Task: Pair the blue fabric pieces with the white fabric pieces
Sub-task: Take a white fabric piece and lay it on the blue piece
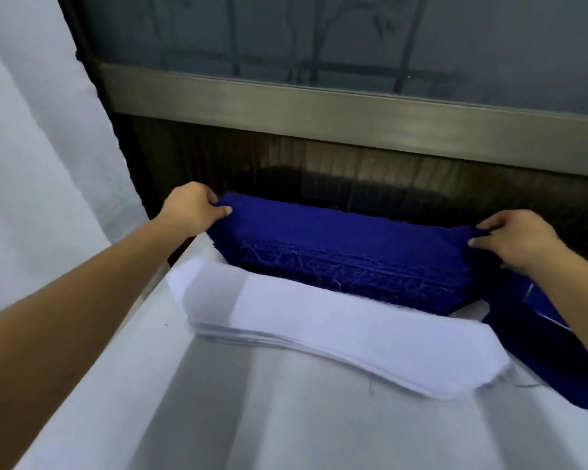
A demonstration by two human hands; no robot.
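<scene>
My left hand [192, 206] pinches the far left corner of the blue pile [347, 256], and my right hand [520, 240] pinches its right end; on both sides the thumb and fingers are closed on the top of the cloth. I cannot tell if I hold only one blue piece or a few together. The blue pile lies at the far edge of the table cloth [218, 418], close under the window frame [319, 106], and it is thick, with many loose threads on its near side. Just in front of it, touching it, lies the white pile [336, 330], also of many layers. On the right, under my forearm, there is more blue cloth [550, 354], but I cannot tell if this is a second pile. I see no blue piece lying on a white one anywhere. So I judge the work is near its beginning: almost all the pairing is left to do.
</scene>
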